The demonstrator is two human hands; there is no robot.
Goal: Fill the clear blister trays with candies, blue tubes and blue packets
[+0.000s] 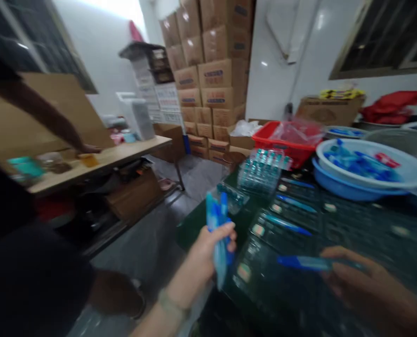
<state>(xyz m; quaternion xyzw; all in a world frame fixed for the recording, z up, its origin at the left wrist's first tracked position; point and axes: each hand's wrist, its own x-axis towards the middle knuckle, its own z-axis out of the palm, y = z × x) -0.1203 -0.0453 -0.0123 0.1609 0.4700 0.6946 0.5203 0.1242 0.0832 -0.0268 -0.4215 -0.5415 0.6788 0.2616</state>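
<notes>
My left hand (211,248) is closed around a bundle of slim blue pen-like sticks (219,220), held upright over the near left edge of the dark green table. One more blue pen-like stick (301,263) lies level in my right hand (359,276), its dark blue end pointing left; this hand is blurred. Below and beyond it, clear plastic blister trays (253,245) lie in a row. Similar sticks (287,223) rest in several of them, beside small pale round pieces (258,230). Blur hides the exact kind of the sticks.
At right, a white basin (415,171) of blue pieces sits in a blue basin (355,185). Stacked filled clear packs (262,173) stand near a red basket (264,135). Cartons (215,75) rise behind. At left, a person (36,271) reaches over a wooden table (138,149).
</notes>
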